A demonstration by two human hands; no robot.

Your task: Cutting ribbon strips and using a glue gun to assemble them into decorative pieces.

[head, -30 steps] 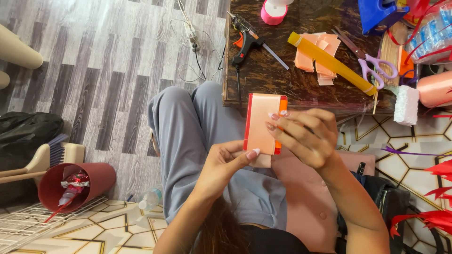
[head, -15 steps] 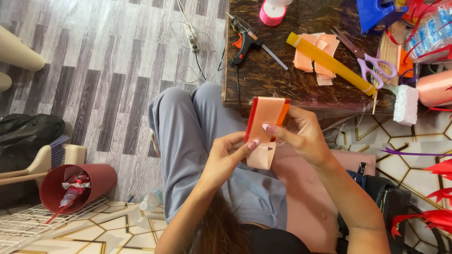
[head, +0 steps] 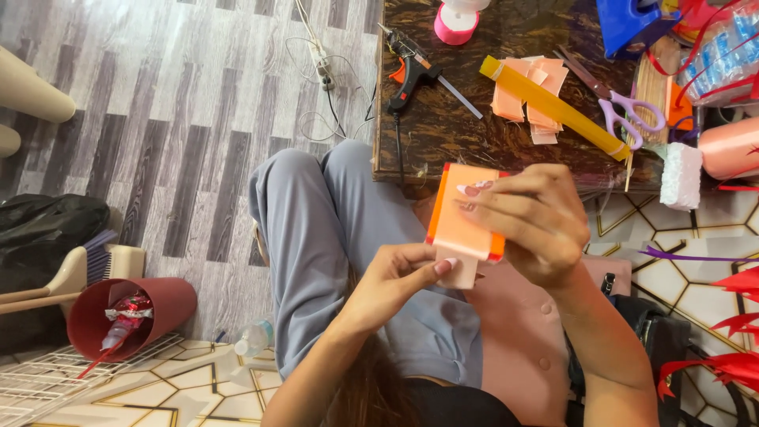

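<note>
In the middle of the frame, the right hand [head: 534, 225] is gripping a wide roll of peach-coloured satin ribbon with orange side rims [head: 462, 217], its fingers curling over the top of the roll and its thumb sitting underneath. Just below and to the left, the left hand [head: 395, 281] is pinching the loose peach end of the ribbon between thumb and fingertips, right where it is hanging off the lower edge of the roll. Both hands are hovering above the person's lap, over grey trousers [head: 316, 237] and a pink garment.

Across the upper part of the frame, a dark brown wooden table [head: 443, 130] is carrying the other supplies. A black and orange glue gun [head: 413, 67] is lying near its left end, its cord trailing to a white power strip [head: 320, 59] on the grey plank floor. To the right of the gun, a long yellow strip [head: 553, 107] is lying slantwise over a small pile of cut peach ribbon pieces [head: 530, 99], and scissors with lilac handles [head: 621, 107] are resting beside them. A pink tape roll [head: 456, 20] is standing at the top edge.

In the lower left of the frame, a dark red bucket [head: 130, 316] is lying on its side with wrappers inside
</note>
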